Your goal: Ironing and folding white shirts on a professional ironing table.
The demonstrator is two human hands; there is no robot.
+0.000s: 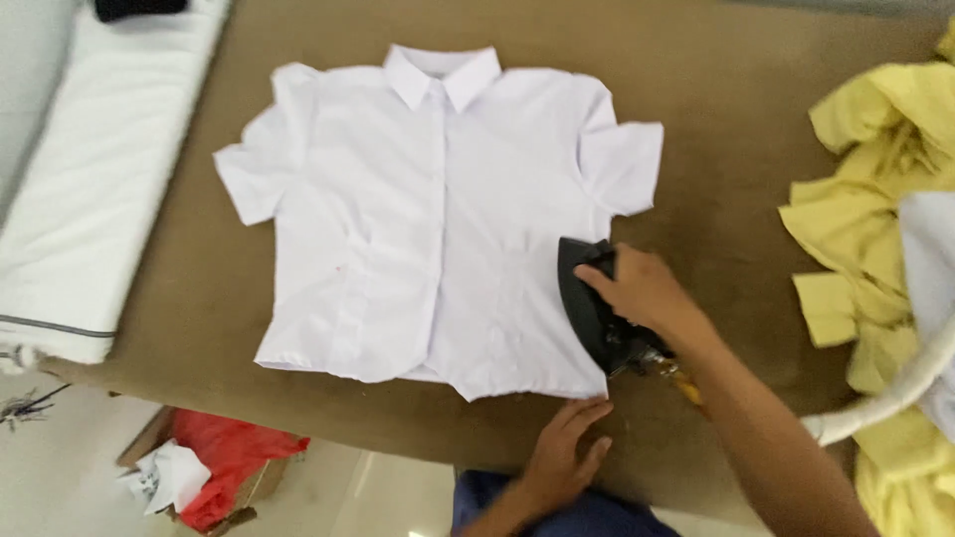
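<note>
Your right hand (642,290) is clenched on the black iron (595,303), which sits on the lower right edge of the white shirt (428,219) — its long axis runs up and away from you, nose toward the right sleeve. The rest of the shirt lies to the left of the iron. Your left hand (562,452) rests open and flat on the brown table (716,129), fingertips just touching the shirt's bottom hem. The shirt lies face up, buttoned, collar farthest from you, short sleeves spread — mostly smooth.
</note>
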